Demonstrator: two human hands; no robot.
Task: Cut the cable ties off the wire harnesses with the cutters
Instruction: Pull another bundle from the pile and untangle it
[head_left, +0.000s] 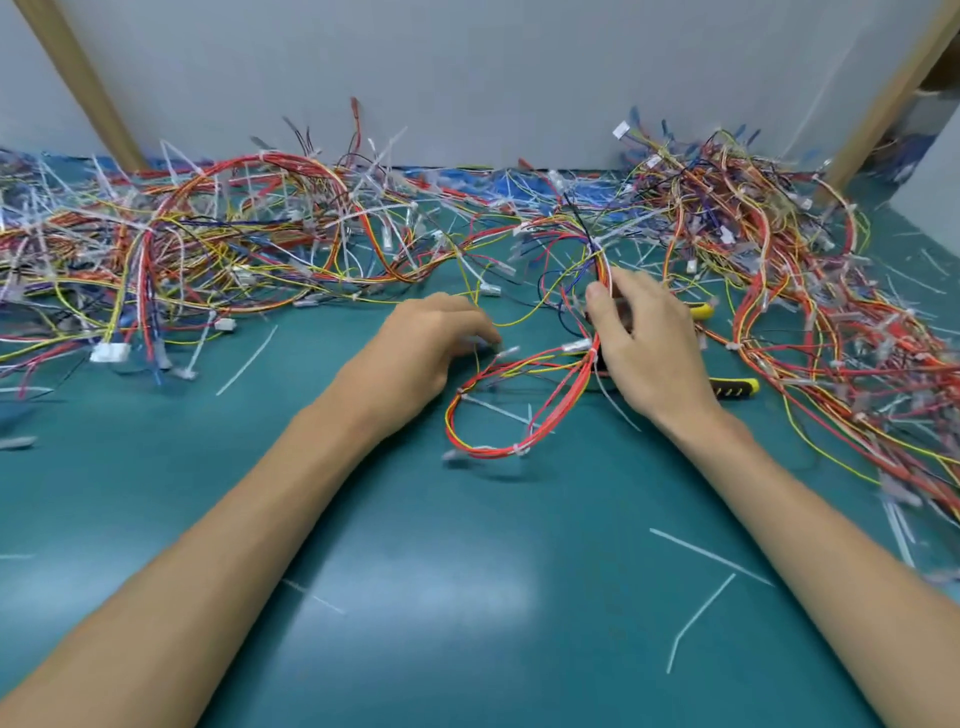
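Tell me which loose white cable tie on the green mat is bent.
The white plastic cable tie beside the right forearm, nearest the camera: it is sharply kinked; the others nearby lie straight.

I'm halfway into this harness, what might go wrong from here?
1. The head of the cutters is hidden under the right hand, and red wires of the harness cross there, so a wire might get nicked instead of a tie.
2. The left hand holds the harness close to the pile. Pulling may drag tangled wires along.
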